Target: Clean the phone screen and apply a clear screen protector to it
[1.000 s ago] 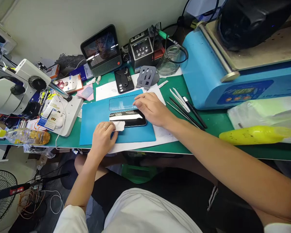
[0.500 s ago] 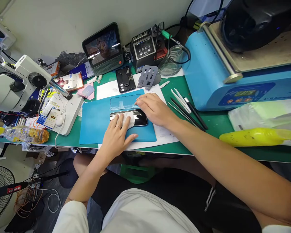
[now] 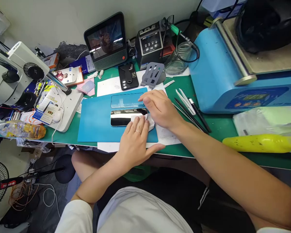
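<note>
On the blue mat (image 3: 94, 119) lies a phone (image 3: 120, 120) with a glossy dark screen. My left hand (image 3: 135, 140) presses a folded white wipe (image 3: 149, 122) onto its right part, the fingers laid over the wipe and the thumb out to the right. Just behind the phone is a clear glass panel (image 3: 123, 101) with a thin dark outline. My right hand (image 3: 161, 108) hovers over or rests at the right ends of panel and phone, loosely curved, thumb and forefinger slightly apart. Whether it touches either one is hidden.
Right of the mat lie tweezers and pen-like tools (image 3: 190, 110). A large blue machine (image 3: 213, 81) and a yellow bottle (image 3: 257, 143) stand farther right. Behind are a black phone case (image 3: 128, 76), a glass jar (image 3: 177, 63) and a screen (image 3: 106, 42). A microscope (image 3: 31, 69) is at left.
My left hand has slid the wipe to the right along the phone, baring the left part of the screen. My right hand stays near the right end. The view has shifted slightly.
</note>
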A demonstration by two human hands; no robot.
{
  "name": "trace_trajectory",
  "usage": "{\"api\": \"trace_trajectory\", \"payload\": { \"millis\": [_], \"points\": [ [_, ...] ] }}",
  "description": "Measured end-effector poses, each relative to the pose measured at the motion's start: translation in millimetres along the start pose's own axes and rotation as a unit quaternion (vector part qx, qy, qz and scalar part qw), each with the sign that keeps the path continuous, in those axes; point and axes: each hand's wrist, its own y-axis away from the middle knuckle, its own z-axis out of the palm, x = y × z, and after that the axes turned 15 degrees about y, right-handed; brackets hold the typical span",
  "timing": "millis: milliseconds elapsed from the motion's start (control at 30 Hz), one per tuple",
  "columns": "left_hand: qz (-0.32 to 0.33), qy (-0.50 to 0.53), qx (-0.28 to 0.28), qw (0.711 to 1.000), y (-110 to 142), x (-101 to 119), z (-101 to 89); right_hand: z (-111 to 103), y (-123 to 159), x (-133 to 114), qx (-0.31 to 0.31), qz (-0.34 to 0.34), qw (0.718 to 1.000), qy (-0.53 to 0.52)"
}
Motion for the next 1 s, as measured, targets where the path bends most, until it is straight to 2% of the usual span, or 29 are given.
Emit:
{"api": "trace_trajectory", "payload": {
  "millis": [233,367,467,600,667,733,867,1000],
  "points": [
    [-0.088,-0.019,0.020,0.996,-13.5,-24.5,-13.3,1.7,0.1,4.5,0.004,0.004,1.000,-0.004],
    [-0.046,-0.019,0.017,0.999,-4.2,-6.5,-3.7,0.7,-0.9,2.4,0.005,0.005,1.000,-0.010],
    [-0.024,-0.009,0.002,1.000,-10.3,5.1,0.6,-1.4,-1.0,1.1,-0.005,0.017,1.000,-0.010],
    [-0.038,0.000,0.006,0.999,-35.2,1.4,-1.4,-3.5,-0.4,2.3,-0.027,0.038,0.999,-0.007],
    [-0.040,0.002,0.014,0.999,-39.6,-2.5,-1.3,-3.5,0.0,3.6,-0.027,0.043,0.999,-0.006],
    [-0.035,0.000,0.021,0.999,-32.0,-4.5,0.3,-3.0,0.0,4.9,-0.024,0.042,0.999,-0.006],
    [-0.020,-0.011,0.027,0.999,3.2,-8.5,0.8,-1.2,-0.9,5.3,-0.017,0.034,0.999,-0.011],
    [-0.024,-0.014,0.020,0.999,17.7,-28.7,-12.7,-1.9,-2.4,3.6,-0.037,0.064,0.997,0.018]
  ]
}}
